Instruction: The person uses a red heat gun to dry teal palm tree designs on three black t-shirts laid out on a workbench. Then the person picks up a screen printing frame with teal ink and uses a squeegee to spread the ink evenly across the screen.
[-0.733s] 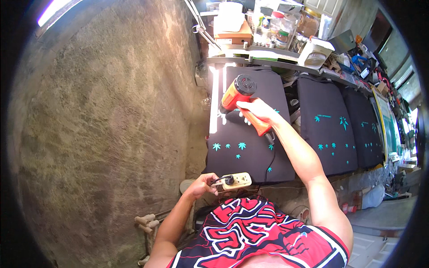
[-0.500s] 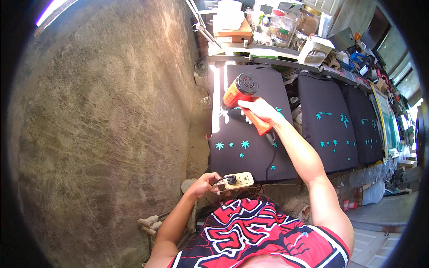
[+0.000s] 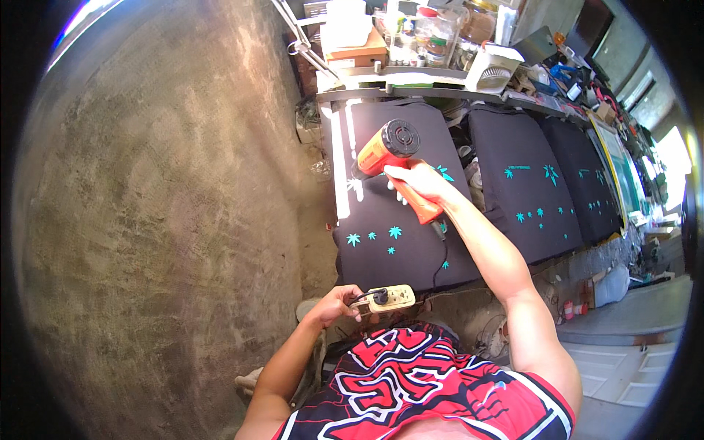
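Observation:
An orange heat gun with a black vented rear cap is gripped by its handle in my right hand. Its nozzle points left and down over the nearest black fabric panel, which bears teal leaf prints. A black cord runs from the handle down across the fabric. My left hand is closed on the cables beside a cream power strip, holding it up off the panel's near edge. A black plug sits in one of its sockets.
Two more black printed panels lie to the right. Behind them a shelf holds jars, an orange-brown box and a small white fan. A rough concrete wall rises at left.
The panels and shelf have shifted left in the picture as the view turned. The heat gun's nozzle sits slightly further left; both hands keep their holds.

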A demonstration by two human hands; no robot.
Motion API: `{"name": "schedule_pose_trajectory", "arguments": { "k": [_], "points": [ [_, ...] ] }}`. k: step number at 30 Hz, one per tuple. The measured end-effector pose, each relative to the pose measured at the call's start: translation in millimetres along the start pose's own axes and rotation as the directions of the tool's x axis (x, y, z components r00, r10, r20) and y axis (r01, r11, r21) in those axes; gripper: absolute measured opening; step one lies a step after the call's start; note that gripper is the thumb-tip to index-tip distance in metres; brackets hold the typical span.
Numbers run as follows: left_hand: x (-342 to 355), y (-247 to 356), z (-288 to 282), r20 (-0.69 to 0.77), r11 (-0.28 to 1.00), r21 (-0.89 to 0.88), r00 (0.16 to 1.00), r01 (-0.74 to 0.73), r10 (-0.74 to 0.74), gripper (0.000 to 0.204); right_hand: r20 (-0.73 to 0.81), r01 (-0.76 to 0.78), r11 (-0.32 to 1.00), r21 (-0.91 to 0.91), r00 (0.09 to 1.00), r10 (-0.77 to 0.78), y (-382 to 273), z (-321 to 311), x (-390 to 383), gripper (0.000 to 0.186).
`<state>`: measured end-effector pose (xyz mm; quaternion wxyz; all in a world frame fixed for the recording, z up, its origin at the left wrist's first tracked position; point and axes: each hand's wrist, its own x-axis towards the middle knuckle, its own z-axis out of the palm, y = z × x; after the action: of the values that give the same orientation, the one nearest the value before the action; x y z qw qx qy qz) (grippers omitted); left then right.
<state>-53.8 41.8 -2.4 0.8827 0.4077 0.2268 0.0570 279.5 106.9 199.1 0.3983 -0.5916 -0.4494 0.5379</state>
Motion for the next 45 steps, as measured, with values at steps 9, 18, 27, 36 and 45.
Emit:
{"name": "schedule_pose_trajectory", "arguments": {
  "k": [9, 18, 27, 36, 45],
  "points": [
    [7, 4, 6, 0.048, 0.999, 0.028, 0.998, 0.042, -0.043, 0.036, -0.18, -0.06, 0.998, 0.028, 0.982, 0.064, 7, -22, -30, 0.036],
    [38, 9, 47, 0.119, 0.999, 0.017, 0.992, 0.034, -0.036, 0.034, -0.3, 0.044, 0.999, 0.018, 0.953, -0.037, 11, -82, -116, 0.037],
    [96, 12, 139, 0.088, 0.999, -0.004, 0.995, 0.053, -0.052, 0.031, -0.49, -0.048, 0.998, 0.042, 0.87, 0.062, 40, -226, -260, 0.038],
    [190, -12, 251, 0.122, 0.998, 0.018, 0.991, 0.056, -0.058, 0.03, -0.506, -0.134, 0.99, 0.047, 0.851, 0.14, 64, -347, -367, 0.041],
    [231, -39, 327, 0.025, 0.998, 0.063, 1.0, 0.005, -0.006, 0.033, -0.315, -0.13, 0.991, 0.008, 0.941, 0.126, 70, -385, -363, 0.043]
  ]
}}
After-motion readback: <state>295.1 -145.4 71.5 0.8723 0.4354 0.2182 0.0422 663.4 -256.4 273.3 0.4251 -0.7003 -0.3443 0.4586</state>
